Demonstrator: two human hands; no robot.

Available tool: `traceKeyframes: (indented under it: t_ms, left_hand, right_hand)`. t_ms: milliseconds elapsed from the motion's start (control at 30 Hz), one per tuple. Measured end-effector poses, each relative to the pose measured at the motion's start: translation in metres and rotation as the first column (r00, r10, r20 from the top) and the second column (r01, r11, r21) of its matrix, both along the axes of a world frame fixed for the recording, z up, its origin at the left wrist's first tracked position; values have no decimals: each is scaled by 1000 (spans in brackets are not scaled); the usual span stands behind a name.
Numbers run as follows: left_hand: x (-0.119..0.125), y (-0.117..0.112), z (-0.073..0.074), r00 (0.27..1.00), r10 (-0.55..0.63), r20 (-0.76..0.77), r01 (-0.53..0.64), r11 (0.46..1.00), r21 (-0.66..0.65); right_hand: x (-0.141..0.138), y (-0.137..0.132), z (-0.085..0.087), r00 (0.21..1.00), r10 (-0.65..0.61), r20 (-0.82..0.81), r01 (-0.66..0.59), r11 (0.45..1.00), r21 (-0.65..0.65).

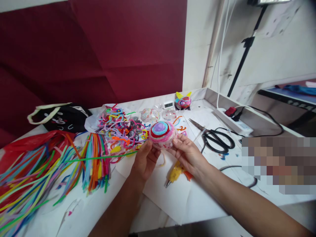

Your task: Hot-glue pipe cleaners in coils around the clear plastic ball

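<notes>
Between my two hands is a clear plastic ball (161,131), partly covered with coiled fuzzy pipe cleaners in purple, light blue, dark red and pink. My left hand (146,159) grips its lower left side, thumb in front. On its right side, the fingers of my right hand (186,149) are closed against it. The ball is held above the white table. Below my right hand lies a yellow glue gun (174,172) with a metal tip, on white paper (165,197). Black-handled scissors (214,136) rest to the right.
Long pipe cleaners (96,164) spread over the left side, with a heap of cut pieces (118,128) behind. A black bag (65,118), a small digital timer (168,105), a decorated ball with yellow horns (183,101) and a power strip (234,121) stand along the back.
</notes>
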State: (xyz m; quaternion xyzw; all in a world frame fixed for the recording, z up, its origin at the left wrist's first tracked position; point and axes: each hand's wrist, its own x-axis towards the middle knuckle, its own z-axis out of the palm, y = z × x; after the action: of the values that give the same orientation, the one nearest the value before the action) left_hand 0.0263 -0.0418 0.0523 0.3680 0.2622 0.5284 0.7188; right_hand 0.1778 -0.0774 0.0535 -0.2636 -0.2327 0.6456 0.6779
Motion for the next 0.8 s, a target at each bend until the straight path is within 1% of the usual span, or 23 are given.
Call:
traceKeyframes:
  t_ms: [133,233,300,367,400,467,567,633,700,733,800]
  left_hand:
    - [-4,-1,5,999,-24,23,23,1000,20]
    - [-7,1,10,999,12,37,-15,998,65]
    - [-11,4,12,996,65,55,-70,993,97]
    - [-18,9,14,989,129,77,-138,983,118]
    - [-22,12,15,983,161,88,-171,978,122]
    - [-32,18,17,970,222,104,-233,966,112]
    - [-43,27,18,947,301,111,-309,949,66]
    - [-46,31,17,937,332,107,-337,941,32]
    - [-46,33,14,934,343,101,-345,938,7]
    - [-45,34,13,933,345,101,-347,938,0]
    - [-43,34,10,936,339,95,-340,940,-5]
  right_hand:
    - [-4,7,4,995,21,99,-19,999,-27]
    - [-13,10,9,970,73,230,-69,997,-25]
    - [-18,15,13,928,118,354,-121,993,-15]
    - [-19,22,16,845,164,508,-182,983,-16]
    - [-18,27,16,784,185,593,-211,977,-26]
    - [-14,38,15,613,218,759,-256,964,-70]
    - [-9,51,9,274,253,928,-276,945,-176]
    - [-10,54,3,50,260,964,-262,935,-238]
    - [-15,53,-1,-133,250,959,-240,931,-276]
    - [-19,52,-2,-206,241,949,-230,930,-286]
    - [-24,50,-2,-314,214,925,-217,932,-289]
